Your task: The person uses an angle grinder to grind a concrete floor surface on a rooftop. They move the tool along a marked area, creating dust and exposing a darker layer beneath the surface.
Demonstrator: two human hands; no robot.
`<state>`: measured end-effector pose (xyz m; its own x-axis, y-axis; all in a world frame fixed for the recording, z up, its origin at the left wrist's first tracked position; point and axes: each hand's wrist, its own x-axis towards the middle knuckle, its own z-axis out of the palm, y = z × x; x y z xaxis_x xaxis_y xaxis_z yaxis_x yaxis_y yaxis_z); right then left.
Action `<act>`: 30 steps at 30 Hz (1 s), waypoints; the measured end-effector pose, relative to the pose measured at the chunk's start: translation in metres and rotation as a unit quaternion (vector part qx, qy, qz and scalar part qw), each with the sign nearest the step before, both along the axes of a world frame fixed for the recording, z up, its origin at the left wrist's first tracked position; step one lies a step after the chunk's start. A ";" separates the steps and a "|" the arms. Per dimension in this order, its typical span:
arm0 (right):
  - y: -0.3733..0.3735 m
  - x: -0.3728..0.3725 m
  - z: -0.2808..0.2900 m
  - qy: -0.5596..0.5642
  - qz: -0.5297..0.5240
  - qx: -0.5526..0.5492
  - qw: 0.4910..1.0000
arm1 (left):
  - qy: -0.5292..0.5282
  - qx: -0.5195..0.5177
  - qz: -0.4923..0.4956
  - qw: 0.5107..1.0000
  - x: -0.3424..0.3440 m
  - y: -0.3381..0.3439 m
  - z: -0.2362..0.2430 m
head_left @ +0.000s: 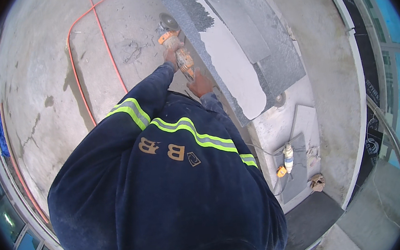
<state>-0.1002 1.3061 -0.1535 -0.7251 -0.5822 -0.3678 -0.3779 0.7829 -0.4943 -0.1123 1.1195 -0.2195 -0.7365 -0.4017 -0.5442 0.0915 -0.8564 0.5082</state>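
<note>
Left hand (171, 56): fingers wrapped round front half of the orange grinder (185, 60), behind its disc (168, 21). Right hand (201, 83): fingers closed on the rear end, fingertips too small to make out. Grinder sits just left of the long edge of the stone slab (279, 71); can't tell if disc touches it. Slab crowds the right side. Red hose (76, 69) on the floor (38, 99), left, well apart. Lower right: white power tool (288, 158) on a grey panel (298, 182), orange piece (281, 170) just beside it, crumpled brown paper (318, 182) near. Left arm reaches forward, elbow out; right forearm mostly hidden by the jacket (169, 210). Grinder dusty. Slab speckled grey, pale ragged-edged patch along it. Floor stained, cracked concrete. Jacket navy cloth, yellow-green and silver bands.
</note>
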 end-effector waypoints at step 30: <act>0.006 0.013 0.001 0.000 -0.008 -0.009 1.000 | 0.010 -0.023 -0.016 1.000 0.012 0.010 0.020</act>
